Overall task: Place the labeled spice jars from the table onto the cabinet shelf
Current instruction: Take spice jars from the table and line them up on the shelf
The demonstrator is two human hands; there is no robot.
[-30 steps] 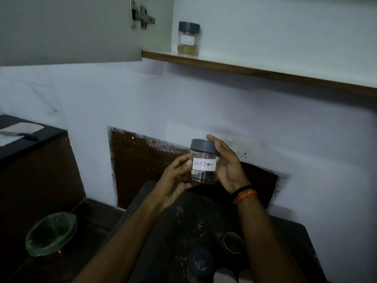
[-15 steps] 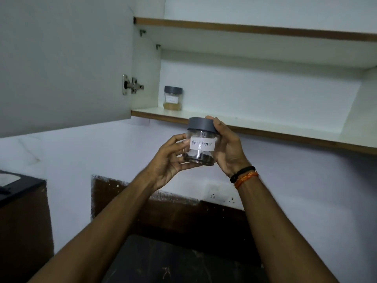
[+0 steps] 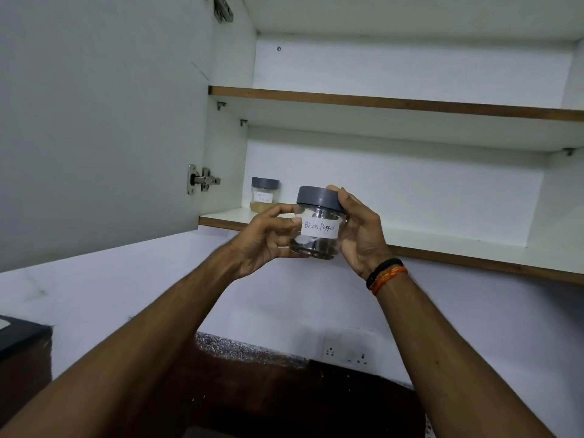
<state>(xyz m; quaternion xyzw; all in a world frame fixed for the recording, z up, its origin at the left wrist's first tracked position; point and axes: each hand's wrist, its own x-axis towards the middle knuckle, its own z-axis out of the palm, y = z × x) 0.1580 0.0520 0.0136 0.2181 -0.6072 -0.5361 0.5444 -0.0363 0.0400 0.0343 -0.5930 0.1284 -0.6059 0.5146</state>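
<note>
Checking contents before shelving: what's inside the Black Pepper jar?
Through the Black Pepper jar, a shallow dark layer lies at the bottom; the label and both hands cover parts of the glass.

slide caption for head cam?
Both hands lift a Black Pepper jar toward the lower cabinet shelf.

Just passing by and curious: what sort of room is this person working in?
Most likely a home kitchen. An open wall cabinet holds a labeled jar, both hands hold a "Black Pepper" jar, and wall sockets sit below.
</note>
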